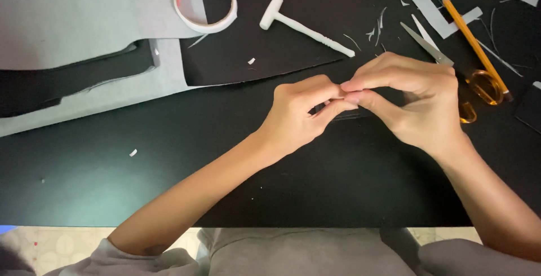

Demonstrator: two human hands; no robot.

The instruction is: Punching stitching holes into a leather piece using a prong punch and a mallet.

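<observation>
My left hand (298, 112) and my right hand (408, 98) meet fingertip to fingertip above the black table (169, 157). Between the pinched fingers sits a small dark piece (345, 112), mostly hidden, so its shape is unclear. Both hands have thumb and forefinger closed on it. Just right of my right hand lie scissors (451, 67) with amber handles, partly covered by that hand. A yellow pencil (476, 47) lies beside them.
A roll of white tape (205, 2) and a small white hammer-shaped tool (304, 25) lie at the back. Large grey paper sheets (73, 22) cover the back left. Grey paper offcuts (437, 14) and thin slivers are scattered at the back right.
</observation>
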